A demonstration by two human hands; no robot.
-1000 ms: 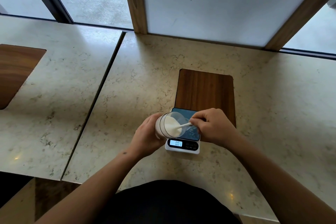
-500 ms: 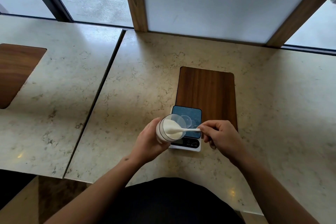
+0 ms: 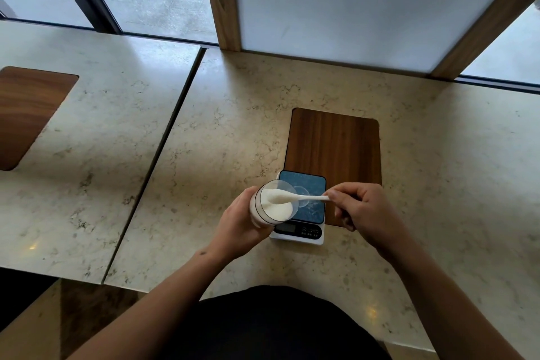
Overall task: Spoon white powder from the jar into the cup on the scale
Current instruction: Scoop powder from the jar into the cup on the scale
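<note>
The left hand (image 3: 239,225) is gripping a clear glass jar of white powder (image 3: 270,204), tilted beside the small white digital scale (image 3: 301,213). The right hand's (image 3: 362,210) fingers are pinching a white plastic spoon (image 3: 295,199), its bowl lying in the jar's mouth. A clear plastic cup (image 3: 302,197) is sitting on the scale.

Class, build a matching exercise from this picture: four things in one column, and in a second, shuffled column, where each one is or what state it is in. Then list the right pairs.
Column 1
1. jar
2. spoon
3. cup
4. scale

Column 2
A. standing on the blue weighing plate, clear
B. tilted, held in the left hand
C. lying on the stone counter, partly on a wooden inlay
D. pinched by the right hand, bowl at the jar's mouth, heaped with white powder

Pairs: 1-B, 2-D, 3-A, 4-C
</note>
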